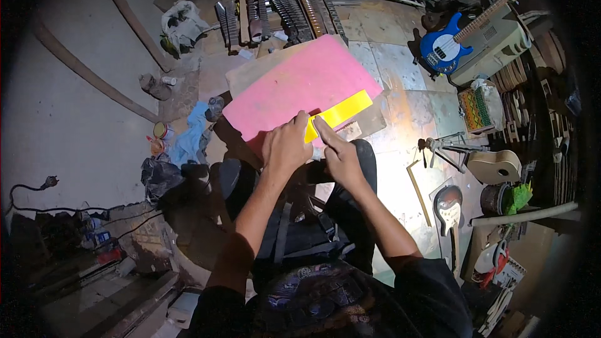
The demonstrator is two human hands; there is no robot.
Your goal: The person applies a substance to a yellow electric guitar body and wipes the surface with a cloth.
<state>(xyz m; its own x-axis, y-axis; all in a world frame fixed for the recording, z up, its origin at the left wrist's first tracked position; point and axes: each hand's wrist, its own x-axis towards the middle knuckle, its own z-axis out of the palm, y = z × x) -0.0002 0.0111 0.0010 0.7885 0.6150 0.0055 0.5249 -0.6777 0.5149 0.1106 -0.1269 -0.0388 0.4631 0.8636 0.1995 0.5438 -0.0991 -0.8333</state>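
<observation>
Lying at the left by the wall, a crumpled blue cloth (189, 134) sits apart from the work, and farther right a broad pink sheet (300, 78) spreads across the middle over a greyish board (247, 78). At the sheet's near edge the left hand (285, 147) is mostly closed, its fingers curled at the near-left end of a yellow strip (344, 111), which slants to the far right over the sheet's right part. The strip's visible length looks flat, plain and in one piece, with nothing fixed to it, so handling of it seems early; what is finished at the covered end cannot be told. The right hand (343, 159) is half closed, index finger extended onto that same end; whether its thumb grips underneath is hidden. Far right, a blue bass guitar (446, 49) stands untouched.
</observation>
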